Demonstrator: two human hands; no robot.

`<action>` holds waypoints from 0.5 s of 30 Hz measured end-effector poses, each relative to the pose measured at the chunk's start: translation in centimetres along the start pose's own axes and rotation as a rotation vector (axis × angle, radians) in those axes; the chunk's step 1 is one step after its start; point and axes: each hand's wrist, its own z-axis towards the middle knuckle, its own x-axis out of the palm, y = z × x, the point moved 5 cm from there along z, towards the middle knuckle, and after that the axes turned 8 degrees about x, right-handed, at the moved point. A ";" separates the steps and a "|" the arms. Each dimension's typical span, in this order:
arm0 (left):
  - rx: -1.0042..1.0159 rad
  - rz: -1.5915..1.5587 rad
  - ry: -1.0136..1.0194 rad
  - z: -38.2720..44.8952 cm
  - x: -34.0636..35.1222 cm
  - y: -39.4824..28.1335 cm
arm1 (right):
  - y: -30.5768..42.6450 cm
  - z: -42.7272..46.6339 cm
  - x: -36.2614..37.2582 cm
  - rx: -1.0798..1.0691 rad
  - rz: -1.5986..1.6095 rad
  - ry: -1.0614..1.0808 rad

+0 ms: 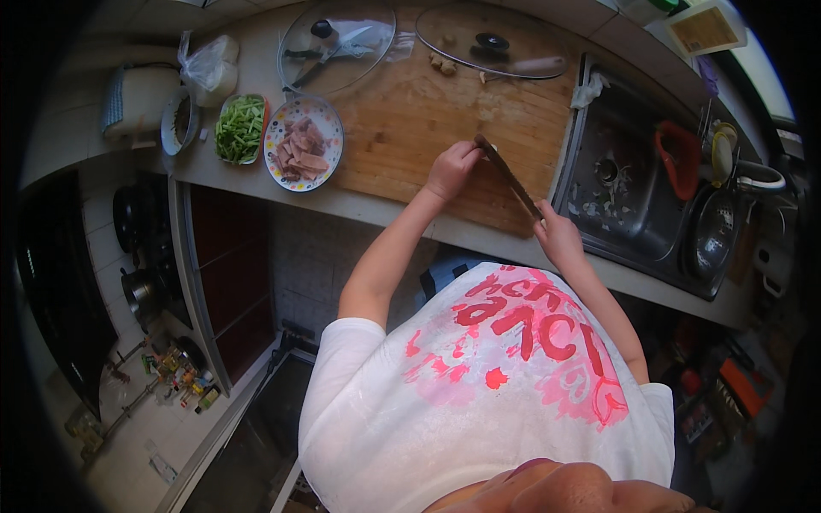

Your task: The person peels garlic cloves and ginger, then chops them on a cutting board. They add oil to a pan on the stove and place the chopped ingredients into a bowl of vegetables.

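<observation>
My right hand (pixel 559 236) grips the handle of a kitchen knife (pixel 510 177) with a dark blade. The blade slants up and left over a wooden cutting board (pixel 391 134). My left hand (pixel 454 168) is at the far end of the blade, fingers bent and close together. Its fingertips hold a small pale piece of food (pixel 492 149), perhaps garlic, partly hidden by the blade and fingers. Left of my left hand, a flower-patterned plate (pixel 272 168) of sliced pinkish meat (pixel 300 151) overlaps the board's left side.
Cut green stalks (pixel 240 128) fill a dish beside the plate. Two glass lids (pixel 378 54) (pixel 420 40) lie at the back, near scissors (pixel 327 58) and ginger (pixel 442 64). Right of the board is a metal sink (pixel 632 211) with peelings and a red basket (pixel 678 160).
</observation>
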 end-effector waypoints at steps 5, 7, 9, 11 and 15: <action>-0.009 -0.015 -0.009 0.0 -0.4 0.0 | -0.3 -0.3 -0.5 -0.027 0.076 0.023; -0.021 -0.019 -0.005 0.0 -0.3 0.0 | -0.1 0.0 -0.2 -0.038 0.076 0.017; -0.038 -0.021 0.024 -0.1 -0.1 0.0 | 0.4 0.7 0.5 -0.031 0.056 -0.007; -0.029 -0.045 0.008 -0.1 0.0 0.0 | 0.9 0.9 0.9 -0.049 0.081 -0.019; -0.008 -0.047 -0.032 0.1 -0.2 0.2 | 0.9 0.8 0.1 -0.024 0.143 0.013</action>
